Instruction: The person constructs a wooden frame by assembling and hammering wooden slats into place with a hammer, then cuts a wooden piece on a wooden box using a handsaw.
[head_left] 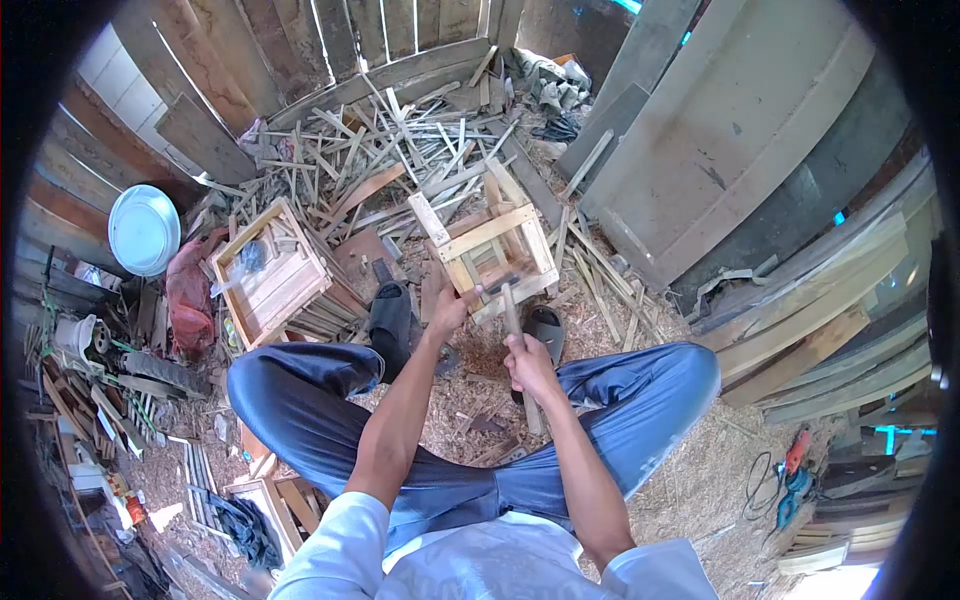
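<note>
The hammer (534, 413) was gripped partway along its handle by the right hand (532, 368), with the fingers wrapped around the wood. The hammer head was held over the near edge of the wooden frame (487, 232), which was set on the ground between the feet. The left hand (450, 308) was placed at the near left corner of the frame, with its fingers drawn together; whether anything was pinched between them could not be told.

To the left of the frame, an open wooden box (281, 290) was seen with a clear plastic bag (252, 257) and small wood pieces inside. Beyond both, thin wood strips (350, 170) were heaped near the plank wall (290, 50). A pale basin (144, 230) was leaned at the far left, above a red sack (190, 300). Wide boards (730, 140) were propped on the right, and the ground (690, 490) was covered with shavings.
</note>
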